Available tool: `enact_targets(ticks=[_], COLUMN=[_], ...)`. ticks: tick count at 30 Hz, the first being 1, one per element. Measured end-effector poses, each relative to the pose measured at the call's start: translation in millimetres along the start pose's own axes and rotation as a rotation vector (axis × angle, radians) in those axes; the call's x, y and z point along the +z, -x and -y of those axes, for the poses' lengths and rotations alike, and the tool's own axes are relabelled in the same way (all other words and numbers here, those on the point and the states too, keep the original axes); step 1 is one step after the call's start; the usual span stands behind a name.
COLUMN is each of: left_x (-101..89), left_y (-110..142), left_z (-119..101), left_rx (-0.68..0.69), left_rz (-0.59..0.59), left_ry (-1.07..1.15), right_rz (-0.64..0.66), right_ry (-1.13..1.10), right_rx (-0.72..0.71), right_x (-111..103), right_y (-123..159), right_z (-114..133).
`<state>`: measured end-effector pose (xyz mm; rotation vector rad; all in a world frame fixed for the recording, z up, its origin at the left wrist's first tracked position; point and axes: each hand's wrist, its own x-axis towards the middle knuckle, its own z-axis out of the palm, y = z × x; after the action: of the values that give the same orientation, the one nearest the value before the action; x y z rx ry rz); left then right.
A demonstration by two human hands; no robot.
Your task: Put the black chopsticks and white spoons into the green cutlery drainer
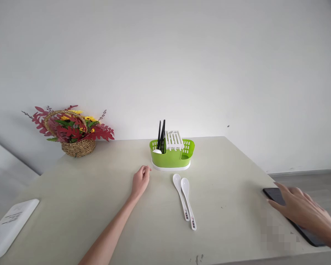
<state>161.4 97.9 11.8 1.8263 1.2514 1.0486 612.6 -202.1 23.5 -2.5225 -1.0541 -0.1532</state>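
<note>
My left hand (141, 181) rests on the table with its fingers curled in and nothing seen in them. It lies just in front of a green cutlery holder (168, 159), to the left of two white spoons (184, 187) lying side by side. Several black chopsticks (161, 136) stand upright in the holder's left compartment, beside a white rounded thing (157, 151). A white slatted rack (174, 140) sits across the holder's middle. At the right edge, my right hand (303, 206) is over a black phone (276, 195), fingers spread; I cannot tell whether it touches it.
A wicker basket (78, 148) with red leaves and yellow flowers (89, 118) stands at the back left. In the near left corner lies a white flat device (13, 228). The table (223, 165) meets a pale wall (165, 73) at the back.
</note>
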Motion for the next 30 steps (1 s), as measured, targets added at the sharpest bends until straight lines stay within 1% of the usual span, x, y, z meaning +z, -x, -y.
enact_targets(ticks=[1,2,3,5,6,8,10,12,14,19,22,25,30], left_x=[0.0,-0.1,-0.2,-0.5,-0.5,-0.4,-0.1,0.3,0.7,1.2,1.1,0.7,-0.4], left_y=[0,0,1,1,2,2,3,3,3,3,7,18,46], left_z=[0,0,0,0,0,1,2,3,5,5,1,-4,-12], left_rx=[-0.002,-0.004,-0.006,-0.003,0.002,0.011,0.014,0.016,0.022,0.011,-0.002,-0.017,-0.035], left_rz=[0.001,0.003,0.004,0.002,0.002,0.002,0.000,0.001,0.004,0.014,0.011,0.025,0.118], left_ry=[0.000,0.000,-0.001,-0.002,-0.001,-0.001,-0.003,-0.004,0.000,0.016,0.017,0.027,0.037], right_rz=[0.060,0.135,0.236,0.446,0.505,0.533,0.550,0.536,0.509,0.524,0.513,0.498,0.466], right_ry=[-0.021,-0.091,-0.182,-0.393,-0.440,-0.419,-0.360,-0.303,-0.266,-0.303,-0.274,-0.229,-0.243], right_rx=[-0.074,-0.133,-0.188,-0.273,-0.301,-0.288,-0.259,-0.238,-0.222,-0.206,-0.213,-0.237,-0.273], right_x=[0,2,6,17,23,36,47,55,60,64,63,63,72], right_y=[8,16,26,46,56,74,87,95,98,97,98,101,101], right_z=[25,52,79,131,153,187,208,220,225,230,232,234,232])
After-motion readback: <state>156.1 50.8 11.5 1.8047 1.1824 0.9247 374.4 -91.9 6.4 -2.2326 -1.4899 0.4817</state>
